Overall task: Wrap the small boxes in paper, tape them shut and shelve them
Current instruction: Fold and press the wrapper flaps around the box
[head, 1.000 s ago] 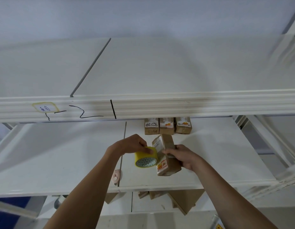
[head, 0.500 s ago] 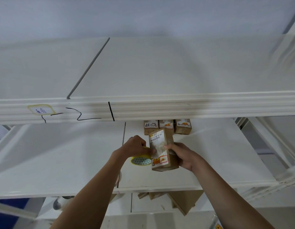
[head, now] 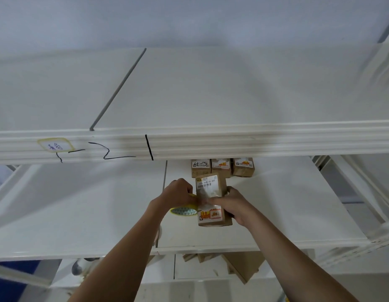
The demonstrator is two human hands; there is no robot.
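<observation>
A person stood before a white shelving unit with both arms stretched forward over the middle shelf (head: 287, 210); the small box (head: 211, 200), wrapped in brown paper and bearing a white barcode label near its far end and an orange-printed label near its near end, was held between the two hands just above that shelf's white surface, long axis running away from the person. The right hand (head: 231, 204) gripped the box from its right side, fingers curled across the top face around the middle, where a glossy strip of clear tape lay over the paper; the left hand (head: 178, 194) was clenched around a yellow tape roll (head: 183, 210), its knuckles touching the box's left edge; only the roll's lower rim and patterned core showed beneath the hand.

Behind the held box, at the back of the same shelf and partly under the front lip of the upper shelf (head: 211, 144), three wrapped boxes (head: 222, 167) stood side by side in a row, touching or nearly so, each carrying a label; the left one had black handwriting on it. The upper shelf's lip carried a yellow-edged sticker (head: 55, 146) and black marker strokes. Below the middle shelf, more brown cardboard boxes (head: 243, 265) lay on a lower level, partly hidden by the shelf edge.
</observation>
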